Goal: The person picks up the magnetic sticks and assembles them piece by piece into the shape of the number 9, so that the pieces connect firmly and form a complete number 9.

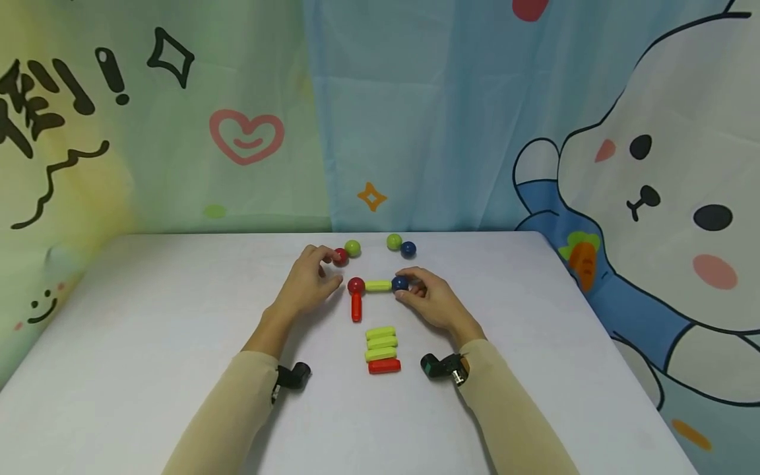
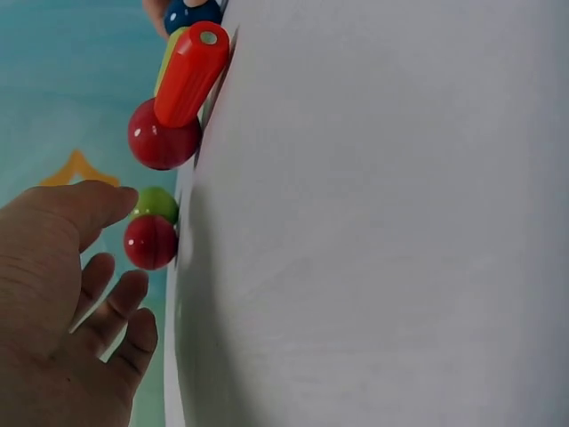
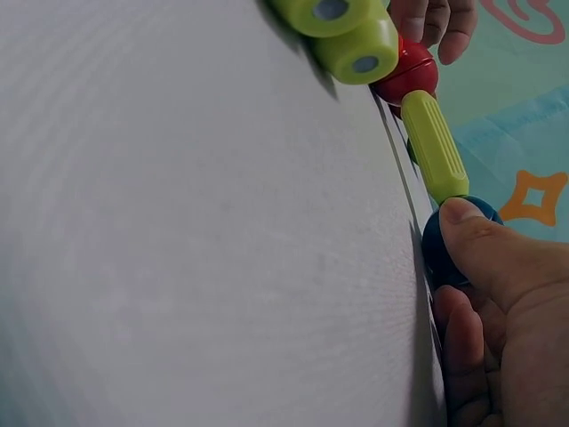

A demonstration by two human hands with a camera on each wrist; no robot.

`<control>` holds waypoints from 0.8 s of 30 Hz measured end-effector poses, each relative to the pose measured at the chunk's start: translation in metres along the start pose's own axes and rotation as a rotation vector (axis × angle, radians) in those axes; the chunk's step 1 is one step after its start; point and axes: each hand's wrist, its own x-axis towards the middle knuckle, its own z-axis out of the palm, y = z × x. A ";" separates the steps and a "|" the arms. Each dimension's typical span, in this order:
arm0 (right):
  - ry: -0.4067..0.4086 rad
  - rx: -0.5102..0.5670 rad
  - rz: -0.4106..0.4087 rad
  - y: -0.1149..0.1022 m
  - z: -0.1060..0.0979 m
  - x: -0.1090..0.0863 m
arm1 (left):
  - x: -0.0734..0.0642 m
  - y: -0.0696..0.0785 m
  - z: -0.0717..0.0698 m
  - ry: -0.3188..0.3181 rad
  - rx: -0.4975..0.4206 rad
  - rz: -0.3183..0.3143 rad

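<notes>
On the white table [image 1: 178,316] lies a small figure: a red ball [image 1: 355,285], a green stick [image 1: 378,285] and a blue ball [image 1: 400,284] in a row, with a red stick [image 1: 356,307] running toward me from the red ball. My right hand [image 1: 406,285] pinches the blue ball [image 3: 436,253], thumb on top. My left hand [image 1: 326,264] reaches with loosely spread fingers [image 2: 107,294] to a loose red ball [image 1: 340,257], fingertips at it but not closed round it. That loose red ball [image 2: 151,242] lies beside a green ball [image 2: 158,203].
A green ball [image 1: 394,241] and a blue ball [image 1: 408,249] lie at the back. Three green sticks [image 1: 380,343] and a red stick [image 1: 384,366] are stacked side by side near me. A cartoon curtain [image 1: 415,119] hangs behind the table.
</notes>
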 end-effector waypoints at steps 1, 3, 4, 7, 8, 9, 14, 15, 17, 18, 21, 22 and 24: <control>0.002 -0.003 0.001 0.000 -0.001 0.000 | 0.001 0.000 0.000 0.003 0.001 0.001; 0.010 -0.008 0.005 0.001 -0.001 0.000 | 0.002 0.001 0.000 0.008 0.001 -0.004; 0.011 -0.008 0.006 0.001 -0.001 0.000 | 0.003 0.002 0.000 0.011 0.003 -0.009; 0.009 -0.003 0.002 0.001 -0.001 0.000 | 0.005 0.003 0.000 0.021 0.003 -0.027; 0.007 0.001 0.001 0.001 -0.001 0.000 | 0.006 0.003 0.000 0.025 0.000 -0.032; 0.004 0.006 0.000 0.000 -0.001 0.000 | 0.007 0.003 0.001 0.026 -0.002 -0.035; 0.014 0.015 -0.003 0.002 0.000 -0.001 | 0.013 0.002 0.004 0.004 -0.011 -0.035; 0.014 0.018 -0.005 0.002 0.000 -0.001 | 0.015 0.001 0.004 -0.001 -0.010 -0.037; 0.013 0.020 -0.014 0.002 0.000 -0.001 | 0.019 0.001 0.004 -0.004 -0.007 -0.038; 0.012 0.021 -0.017 0.003 0.000 -0.001 | 0.020 0.001 0.004 -0.006 -0.008 -0.040; 0.011 0.023 -0.027 0.002 0.001 -0.001 | 0.024 0.001 0.004 -0.012 -0.013 -0.048; 0.012 0.023 -0.028 0.002 0.001 0.000 | 0.025 0.002 0.004 -0.014 -0.011 -0.050; 0.014 0.022 -0.028 0.003 0.000 0.000 | 0.027 0.002 0.004 -0.018 -0.011 -0.056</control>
